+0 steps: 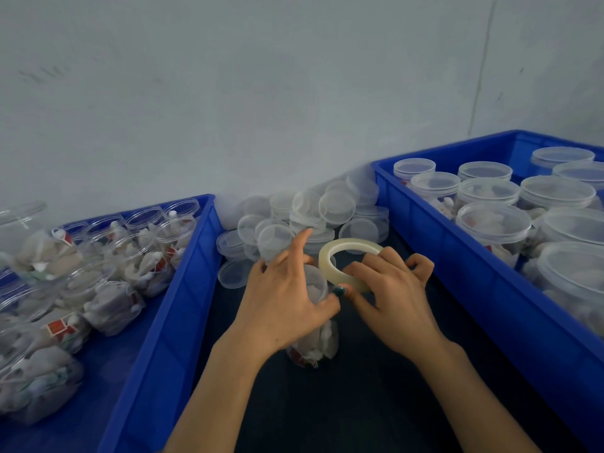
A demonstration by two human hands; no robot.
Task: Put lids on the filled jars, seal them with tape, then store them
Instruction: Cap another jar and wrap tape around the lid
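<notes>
We work on a dark surface (359, 403) between two blue bins: the left crate (183, 256) feeds us uncapped jars (111, 305), the right crate (425, 207) stores capped jars (493, 223), and spare lids (336, 207) sit heaped at the wall (261, 93) within reach. Our left hand (284, 299) clamps its grip round one filled jar (318, 341) to steady it; our right hand (392, 289) pinches the tape roll (327, 255) at its rim, apparently sealing.

Clear plastic jar (318, 341), glossy blue crates (170, 305)
</notes>
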